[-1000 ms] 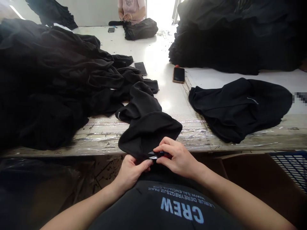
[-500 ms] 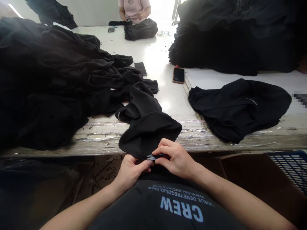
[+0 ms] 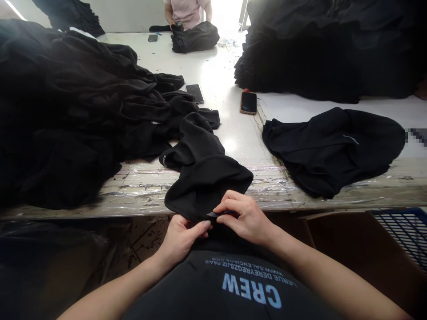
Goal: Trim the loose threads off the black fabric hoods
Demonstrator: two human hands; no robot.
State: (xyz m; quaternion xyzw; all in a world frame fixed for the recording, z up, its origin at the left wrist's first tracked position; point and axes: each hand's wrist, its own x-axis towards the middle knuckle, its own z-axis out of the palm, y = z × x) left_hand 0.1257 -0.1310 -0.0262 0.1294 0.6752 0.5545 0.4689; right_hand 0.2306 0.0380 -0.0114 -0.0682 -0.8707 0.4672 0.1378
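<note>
A black fabric garment [image 3: 213, 178] lies over the table's front edge, its near hem pulled toward me. My left hand [image 3: 183, 235] pinches that hem between thumb and fingers. In my right hand [image 3: 245, 218] is a small pair of thread snips [image 3: 213, 214], the pointed blades aimed left, just above my left thumb. Those blades look closed together now; most of the handle is hidden by my fingers. White lettering shows on the garment's left edge.
A big heap of black garments [image 3: 66, 111] covers the left side; a tall stack [image 3: 316, 53] stands back right. Another black garment [image 3: 333, 151] lies at right. Two phones, one dark [image 3: 195, 94] and one orange-edged [image 3: 248, 102], rest mid-table. Across it, a person [image 3: 187, 13] handles black cloth.
The snips' blades have gone from apart to together, and my right hand has shifted slightly right. My left hand keeps its pinch on the hem. The person opposite has moved a hand.
</note>
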